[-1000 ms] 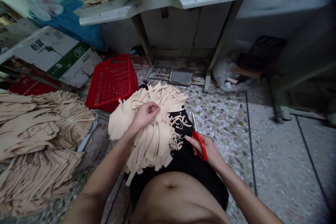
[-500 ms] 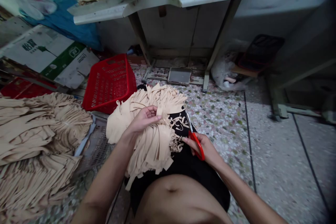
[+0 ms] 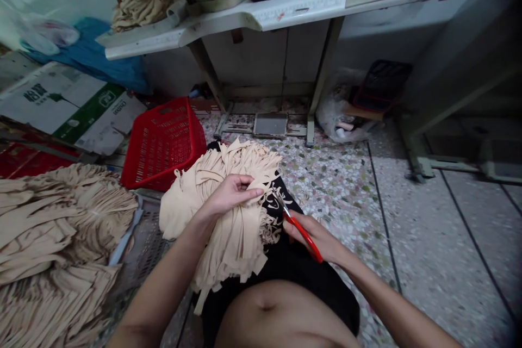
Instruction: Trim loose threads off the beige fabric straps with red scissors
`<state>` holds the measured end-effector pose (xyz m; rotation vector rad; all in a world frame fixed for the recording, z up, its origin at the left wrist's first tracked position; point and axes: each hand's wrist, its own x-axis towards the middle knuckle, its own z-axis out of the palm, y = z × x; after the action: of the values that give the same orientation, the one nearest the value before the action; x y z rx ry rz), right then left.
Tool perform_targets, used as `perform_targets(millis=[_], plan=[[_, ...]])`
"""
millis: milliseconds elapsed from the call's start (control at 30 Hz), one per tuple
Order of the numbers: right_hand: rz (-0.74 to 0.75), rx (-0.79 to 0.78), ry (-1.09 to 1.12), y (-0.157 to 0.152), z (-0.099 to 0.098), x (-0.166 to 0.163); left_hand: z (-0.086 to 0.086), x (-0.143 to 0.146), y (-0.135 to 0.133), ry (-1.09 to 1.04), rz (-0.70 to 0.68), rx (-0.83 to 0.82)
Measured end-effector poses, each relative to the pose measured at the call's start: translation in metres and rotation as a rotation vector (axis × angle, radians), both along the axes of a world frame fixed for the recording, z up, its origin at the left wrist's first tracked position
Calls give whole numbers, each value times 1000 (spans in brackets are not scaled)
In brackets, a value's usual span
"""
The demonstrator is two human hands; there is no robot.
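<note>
A heap of beige fabric strips lies across my lap on black cloth. My left hand is closed over the heap, pinching the end of one strip between thumb and fingers. In my right hand is a pair of scissors with red handles. Its blades point up and left, close to the pinched strip end; whether they touch it I cannot tell. Small curled fabric scraps lie on the black cloth between my hands.
A red plastic basket stands beyond the heap on the left. More beige strips are piled at the far left, by a grey crate. Ahead is a sewing table with a pedal beneath it. A white carton stands behind the basket.
My left hand has shifted slightly right and down with a strip end. The scissors have tilted further left, their tips now nearer my left fingers. The view has tipped up, showing more tabletop.
</note>
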<state>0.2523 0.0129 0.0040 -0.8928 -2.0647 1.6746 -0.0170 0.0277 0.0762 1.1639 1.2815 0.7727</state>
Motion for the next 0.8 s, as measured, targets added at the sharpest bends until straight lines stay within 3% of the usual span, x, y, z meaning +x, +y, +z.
perform_targets(millis=[433,800], plan=[[-5,137,-68,10,-1,-11,-12,6,-9,-63,-34,-79],[-161,-100,-86,-5,-25,-9,-12,8,-11,-56,-60,-101]])
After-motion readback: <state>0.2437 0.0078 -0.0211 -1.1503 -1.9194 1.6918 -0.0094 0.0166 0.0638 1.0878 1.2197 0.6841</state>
